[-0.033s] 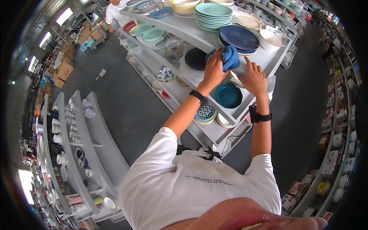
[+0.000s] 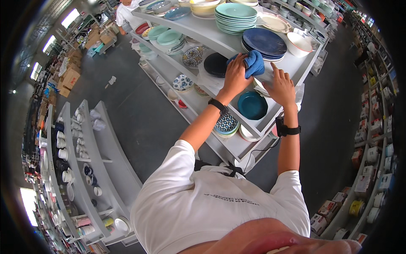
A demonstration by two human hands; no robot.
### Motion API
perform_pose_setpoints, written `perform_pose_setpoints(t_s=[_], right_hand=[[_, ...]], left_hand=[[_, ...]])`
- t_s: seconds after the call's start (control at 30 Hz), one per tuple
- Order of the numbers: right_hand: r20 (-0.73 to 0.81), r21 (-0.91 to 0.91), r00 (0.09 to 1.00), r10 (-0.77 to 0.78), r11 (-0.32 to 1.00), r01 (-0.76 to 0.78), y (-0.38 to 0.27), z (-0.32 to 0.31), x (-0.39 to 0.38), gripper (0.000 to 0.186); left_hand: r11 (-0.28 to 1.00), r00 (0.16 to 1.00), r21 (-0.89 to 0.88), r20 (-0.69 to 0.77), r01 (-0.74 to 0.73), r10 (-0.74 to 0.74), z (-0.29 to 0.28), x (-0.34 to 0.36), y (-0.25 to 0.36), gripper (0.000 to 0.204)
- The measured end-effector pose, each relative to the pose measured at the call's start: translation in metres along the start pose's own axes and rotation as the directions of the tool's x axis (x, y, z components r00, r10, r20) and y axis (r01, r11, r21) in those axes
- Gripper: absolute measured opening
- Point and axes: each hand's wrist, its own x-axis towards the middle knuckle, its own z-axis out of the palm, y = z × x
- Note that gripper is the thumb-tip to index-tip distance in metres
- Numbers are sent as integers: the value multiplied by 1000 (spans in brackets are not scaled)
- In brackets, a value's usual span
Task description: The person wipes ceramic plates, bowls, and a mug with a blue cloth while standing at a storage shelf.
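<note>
My left hand is closed round a bunched blue cloth at the near corner of the grey shelf's top board. To its right, my right hand has its fingers apart and holds nothing; whether its fingertips touch the board I cannot tell. Just beyond the cloth is a stack of dark blue plates. A white bowl with an orange rim stands to the right of that stack. Mint-green plates are piled farther back. Below my hands, a teal dish lies on a lower level, partly beside my forearms.
A black plate and patterned plates sit on lower boards at left. Another grey rack with cups stands at left. Boxed goods line shelving at right. A person in a white top is at far left.
</note>
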Motion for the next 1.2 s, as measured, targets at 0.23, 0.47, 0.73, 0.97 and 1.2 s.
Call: perform_pose_setpoints(t_s=[0.23,0.47,0.73,0.97,1.2], right_hand=[[2,32,999,38,999,-38,1,2,5,66],[12,74,990,143,987,-143,-19,-10,13,58],[20,-11,959,284,959,-284,-30,-7,22,54],[41,-219,922,386,903,-369,-38,2,29,73],[-63,-397,926,371,842,-365,-46,-11,27,69]], left_hand=[[1000,989,30,-145,0,4,-18,22,-90,53],[984,996,161,-43,82,-76,-70,54,-241,57],[925,972,339,96,173,-216,-120,107,-379,40],[910,904,372,301,182,-304,-134,158,-435,48],[850,691,523,596,52,-409,-135,180,-409,56]])
